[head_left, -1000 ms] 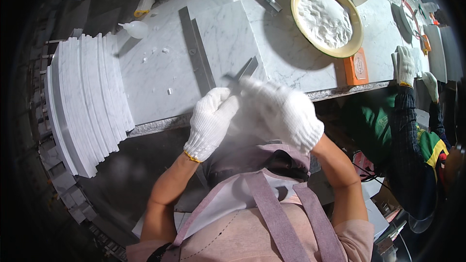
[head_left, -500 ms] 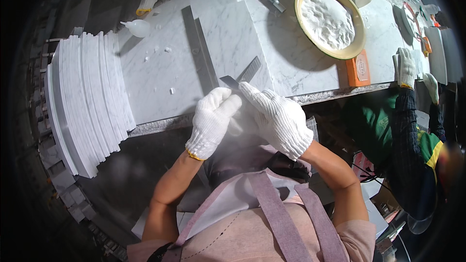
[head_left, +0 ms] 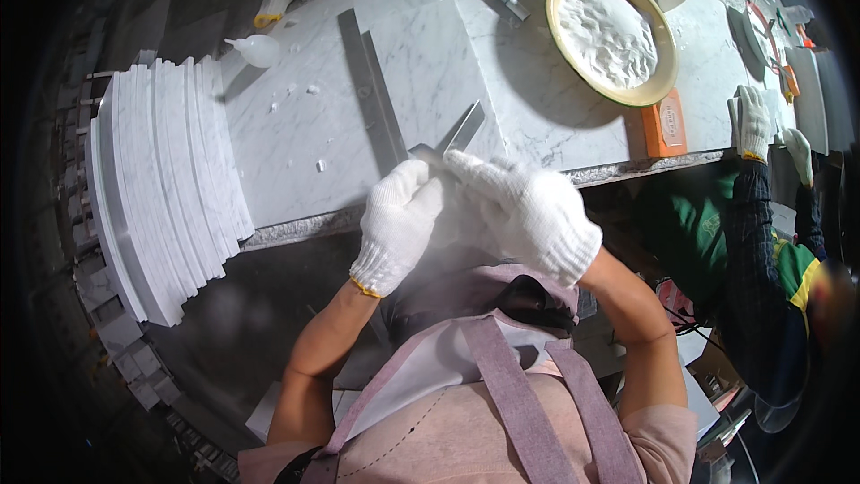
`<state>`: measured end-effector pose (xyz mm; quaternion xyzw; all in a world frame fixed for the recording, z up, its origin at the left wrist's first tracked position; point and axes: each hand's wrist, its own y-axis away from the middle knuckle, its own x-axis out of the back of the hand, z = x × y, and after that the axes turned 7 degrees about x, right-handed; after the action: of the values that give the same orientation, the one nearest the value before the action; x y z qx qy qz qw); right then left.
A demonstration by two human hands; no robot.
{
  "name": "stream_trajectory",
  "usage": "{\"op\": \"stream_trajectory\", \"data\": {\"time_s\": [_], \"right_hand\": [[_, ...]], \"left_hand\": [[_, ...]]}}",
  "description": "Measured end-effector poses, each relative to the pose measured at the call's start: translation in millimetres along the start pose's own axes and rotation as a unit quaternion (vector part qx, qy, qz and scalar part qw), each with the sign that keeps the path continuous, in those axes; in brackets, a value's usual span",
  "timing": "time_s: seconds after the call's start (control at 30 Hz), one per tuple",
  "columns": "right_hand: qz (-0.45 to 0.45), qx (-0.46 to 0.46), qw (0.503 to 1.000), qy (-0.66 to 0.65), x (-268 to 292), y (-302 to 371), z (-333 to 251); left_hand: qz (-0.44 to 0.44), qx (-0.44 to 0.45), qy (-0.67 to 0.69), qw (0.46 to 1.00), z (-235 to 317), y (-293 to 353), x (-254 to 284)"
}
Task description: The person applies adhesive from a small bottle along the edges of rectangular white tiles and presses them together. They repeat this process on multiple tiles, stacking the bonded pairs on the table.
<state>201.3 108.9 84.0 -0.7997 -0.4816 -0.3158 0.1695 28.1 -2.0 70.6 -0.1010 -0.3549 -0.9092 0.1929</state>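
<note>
In front of my body, near the front edge of a marble-patterned slab worktop (head_left: 296, 152), my hands work close together in white knit gloves. My left hand (head_left: 399, 222) is closed on a flat grey metal blade (head_left: 423, 152), whose short end shows above the fingertips. My right hand (head_left: 530, 215) is closed on a second thin metal blade (head_left: 465, 128), which slants up to the right. The blades meet or cross at the fingertips; whether they touch I cannot tell. Their handles, if any, are hidden by the gloves. Pale haze hangs between the hands.
Beyond lies a flat marble slab (head_left: 430, 54). A yellowish basin (head_left: 665, 72) of white powder or paste stands right, beside an orange box (head_left: 663, 130). At left are a row of slabs (head_left: 175, 188) and a small squeeze bottle (head_left: 258, 50). A co-worker's gloved hand (head_left: 753, 122) is far right.
My right hand has shifted slightly right and toward me. The blade in it has turned, showing a brighter face. My left hand has moved slightly right, and less of its blade shows.
</note>
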Motion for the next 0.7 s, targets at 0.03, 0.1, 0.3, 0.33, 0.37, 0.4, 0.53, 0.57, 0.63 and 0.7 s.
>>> {"op": "stream_trajectory", "data": {"time_s": [0.03,0.1,0.3,0.33,0.37,0.4,0.53,0.57,0.63,0.7], "right_hand": [[0.015,0.009,1.000,0.001,-1.6,-4.6,3.0],[0.098,-0.059,0.993,-0.002,-1.5,-9.3,7.5],[0.016,-0.083,0.995,0.044,-15.3,-6.5,-11.6],[0.020,-0.110,0.993,0.037,-15.3,-6.7,-10.0],[0.002,-0.149,0.989,0.026,-14.8,-6.2,-9.9],[0.044,-0.129,0.991,-0.006,-15.7,-6.5,-9.0],[0.025,-0.077,0.997,0.013,-20.5,-4.5,-5.9],[0.019,-0.079,0.997,0.017,-22.9,-3.5,-6.2],[0.095,-0.058,0.994,0.021,-24.2,-3.3,-1.4],[0.154,-0.084,0.981,-0.087,-27.5,-3.1,0.8]], "left_hand": [[-0.002,0.005,-0.030,1.000,2.7,-1.2,1.9],[-0.040,0.067,0.095,0.992,5.5,0.8,1.7],[-0.046,0.063,0.168,0.983,5.4,-0.6,-2.5],[-0.042,0.065,0.171,0.982,5.0,-1.1,-2.5],[-0.045,0.072,0.170,0.982,4.5,-1.1,-2.3],[-0.048,0.078,0.169,0.981,4.0,-0.6,-2.2],[-0.031,0.037,0.156,0.987,3.8,-0.3,-3.3],[-0.033,0.052,0.165,0.984,4.0,0.1,-3.5],[-0.037,0.087,0.182,0.979,4.6,1.4,-3.5],[-0.051,0.080,0.189,0.977,4.9,2.6,-2.9]]}}
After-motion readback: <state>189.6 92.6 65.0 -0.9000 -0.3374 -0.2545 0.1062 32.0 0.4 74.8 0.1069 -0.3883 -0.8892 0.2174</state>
